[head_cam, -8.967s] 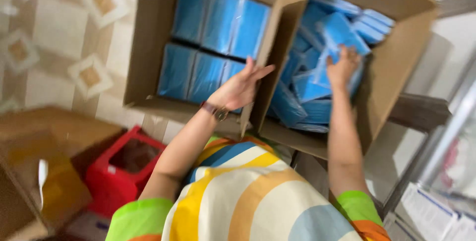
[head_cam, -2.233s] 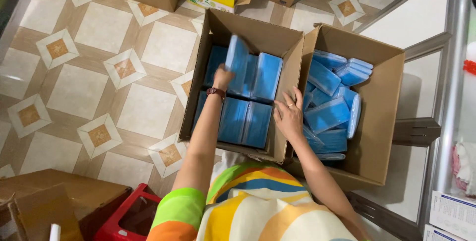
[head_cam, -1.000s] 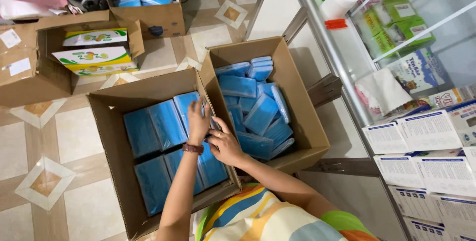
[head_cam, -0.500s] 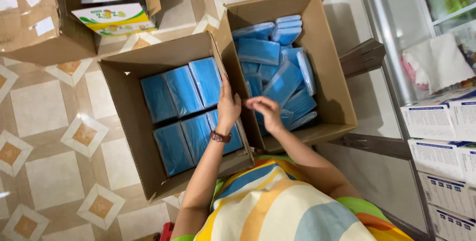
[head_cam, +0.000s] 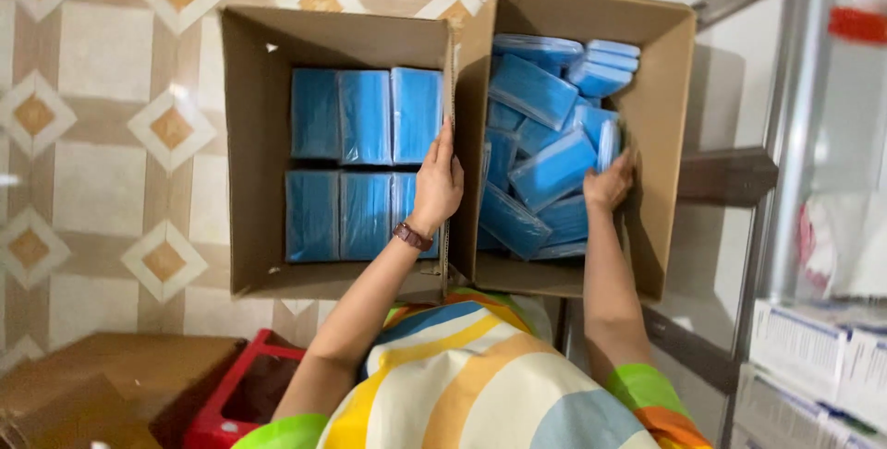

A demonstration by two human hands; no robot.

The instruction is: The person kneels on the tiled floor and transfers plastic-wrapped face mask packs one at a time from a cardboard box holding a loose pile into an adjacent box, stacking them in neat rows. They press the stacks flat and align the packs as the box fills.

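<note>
Left hand (head_cam: 437, 181) lies flat, fingers together, on the neat blue packs (head_cam: 365, 116) at 9 o'clock; right hand (head_cam: 610, 181) curls onto a loose pack (head_cam: 552, 170) in the 3 o'clock box (head_cam: 670, 107).

My right hand (head_cam: 610, 183) moved from the left box (head_cam: 249, 135) edge into the right box (head_cam: 670, 135), onto the loose blue packs (head_cam: 552, 170).
</note>
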